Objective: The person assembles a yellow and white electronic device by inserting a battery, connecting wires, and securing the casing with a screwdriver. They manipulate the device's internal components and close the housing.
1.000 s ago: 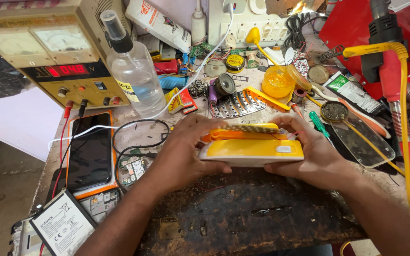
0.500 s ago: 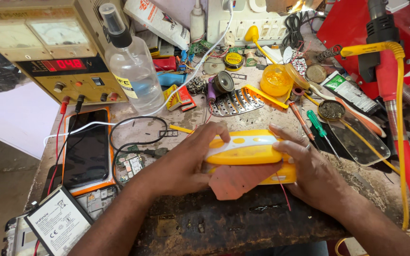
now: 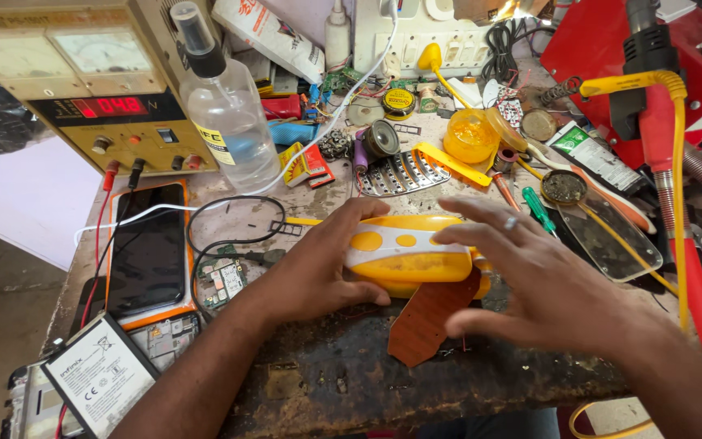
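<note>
A yellow and white plastic device casing (image 3: 404, 252) lies in the middle of the cluttered workbench. My left hand (image 3: 318, 264) grips its left end, thumb along the near side. My right hand (image 3: 530, 276) hovers over its right end with fingers spread, fingertips on or just above the top. A brown circuit board (image 3: 428, 321) hangs out from under the casing toward me, trailing thin wires.
A bench power supply (image 3: 91, 89) and a clear spray bottle (image 3: 225, 114) stand at the back left. A black phone (image 3: 146, 248), loose boards and a battery (image 3: 99, 375) lie left. A metal grille (image 3: 400, 171), yellow parts, screwdrivers (image 3: 539, 210) and a red soldering stand (image 3: 676, 146) crowd the right.
The casing was turned over from a flat hold; the brown board swung out beneath it. My right hand let go of the right end and now spreads over the top.
</note>
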A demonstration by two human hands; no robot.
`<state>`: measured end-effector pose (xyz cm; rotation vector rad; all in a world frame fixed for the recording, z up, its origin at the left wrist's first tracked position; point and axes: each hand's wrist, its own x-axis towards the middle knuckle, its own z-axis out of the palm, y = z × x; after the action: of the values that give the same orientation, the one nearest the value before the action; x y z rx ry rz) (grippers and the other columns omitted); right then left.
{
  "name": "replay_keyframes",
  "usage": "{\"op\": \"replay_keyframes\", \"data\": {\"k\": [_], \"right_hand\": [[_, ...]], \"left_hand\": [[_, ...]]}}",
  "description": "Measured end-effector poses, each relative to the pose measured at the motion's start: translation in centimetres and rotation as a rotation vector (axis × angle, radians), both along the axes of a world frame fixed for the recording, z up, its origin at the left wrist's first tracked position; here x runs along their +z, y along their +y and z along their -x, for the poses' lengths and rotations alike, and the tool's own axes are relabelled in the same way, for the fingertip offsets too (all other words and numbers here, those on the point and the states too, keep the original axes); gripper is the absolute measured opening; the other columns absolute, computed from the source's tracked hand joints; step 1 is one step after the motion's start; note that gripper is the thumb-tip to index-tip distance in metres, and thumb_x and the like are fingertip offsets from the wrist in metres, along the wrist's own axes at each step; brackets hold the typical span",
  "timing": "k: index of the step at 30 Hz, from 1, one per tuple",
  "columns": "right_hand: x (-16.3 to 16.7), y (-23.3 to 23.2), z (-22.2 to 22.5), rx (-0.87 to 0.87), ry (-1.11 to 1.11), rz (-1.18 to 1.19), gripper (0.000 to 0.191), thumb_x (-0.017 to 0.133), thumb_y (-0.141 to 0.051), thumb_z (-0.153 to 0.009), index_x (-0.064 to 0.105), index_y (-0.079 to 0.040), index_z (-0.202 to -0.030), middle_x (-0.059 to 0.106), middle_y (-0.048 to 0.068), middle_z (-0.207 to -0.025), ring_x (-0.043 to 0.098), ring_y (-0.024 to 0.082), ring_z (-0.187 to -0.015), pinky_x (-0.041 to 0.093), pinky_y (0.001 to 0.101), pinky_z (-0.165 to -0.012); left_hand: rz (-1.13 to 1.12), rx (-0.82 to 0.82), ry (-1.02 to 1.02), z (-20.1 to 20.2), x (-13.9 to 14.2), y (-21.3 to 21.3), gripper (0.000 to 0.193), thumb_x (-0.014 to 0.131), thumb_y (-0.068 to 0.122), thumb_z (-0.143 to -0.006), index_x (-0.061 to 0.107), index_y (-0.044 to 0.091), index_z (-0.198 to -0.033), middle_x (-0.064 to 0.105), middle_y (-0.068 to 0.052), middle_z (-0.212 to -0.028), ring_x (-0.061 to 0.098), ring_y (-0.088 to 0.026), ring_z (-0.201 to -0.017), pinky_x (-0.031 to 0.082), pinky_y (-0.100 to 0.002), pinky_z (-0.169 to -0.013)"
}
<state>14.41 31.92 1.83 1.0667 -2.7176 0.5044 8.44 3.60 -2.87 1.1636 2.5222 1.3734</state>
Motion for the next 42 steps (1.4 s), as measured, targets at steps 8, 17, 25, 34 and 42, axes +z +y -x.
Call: {"op": "replay_keyframes", "data": {"k": [8,17,25,34,42], "right_hand": [[0.9,-4.9,2.8,-0.043,-0.155,-0.011,0.059,0.082,-0.041,-0.078,0.053,-0.013,-0.121,0.062,0.010,-0.126,0.057,0.033,-0.124,0.044,0.0453,-0.104],[-2.4,-2.8,3.3,-0.029,-0.264,0.512,0.070,0.082,-0.021,-0.077,0.044,-0.008,-0.135,0.055,0.011,-0.133,0.057,0.023,-0.128,0.047,0.0380,-0.109],[-3.1,-0.4,3.2,0.202,-0.496,1.053,0.075,0.078,-0.015,-0.086,0.038,-0.003,-0.148,0.046,0.012,-0.146,0.048,0.021,-0.141,0.040,0.0368,-0.120],[-2.8,-1.6,2.9,0.201,-0.561,1.020,0.078,0.083,-0.011,-0.082,0.040,-0.002,-0.146,0.048,0.013,-0.147,0.052,0.022,-0.138,0.045,0.0386,-0.116],[-2.6,-1.9,3.2,0.129,-0.582,0.911,0.077,0.083,0.000,-0.077,0.044,-0.002,-0.142,0.051,0.011,-0.140,0.055,0.018,-0.131,0.048,0.0368,-0.111]], "left_hand": [[-0.170,-0.014,-0.274,0.2,-0.4,0.3,0.111,0.092,0.009,-0.067,0.023,0.011,-0.155,0.055,-0.014,-0.142,0.061,-0.021,-0.128,0.055,-0.035,-0.103],[-0.299,-0.033,-0.307,0.3,-0.9,0.5,0.135,0.090,0.009,-0.068,-0.006,0.017,-0.163,0.063,-0.013,-0.139,0.062,-0.020,-0.128,0.051,-0.033,-0.106],[-0.148,-0.074,-0.029,0.5,-0.8,0.1,0.088,0.094,0.010,-0.072,0.049,0.012,-0.147,0.055,-0.012,-0.150,0.056,-0.024,-0.138,0.048,-0.037,-0.115],[-0.265,-0.081,-0.260,-0.2,-0.2,0.4,0.111,0.095,0.021,-0.062,0.036,0.014,-0.156,0.050,-0.013,-0.146,0.057,-0.023,-0.132,0.052,-0.038,-0.108],[-0.593,-0.148,-0.127,0.2,-1.3,1.0,0.050,0.074,0.016,-0.102,0.055,0.002,-0.146,0.068,-0.011,-0.139,0.064,-0.015,-0.131,0.051,-0.034,-0.116]]}}
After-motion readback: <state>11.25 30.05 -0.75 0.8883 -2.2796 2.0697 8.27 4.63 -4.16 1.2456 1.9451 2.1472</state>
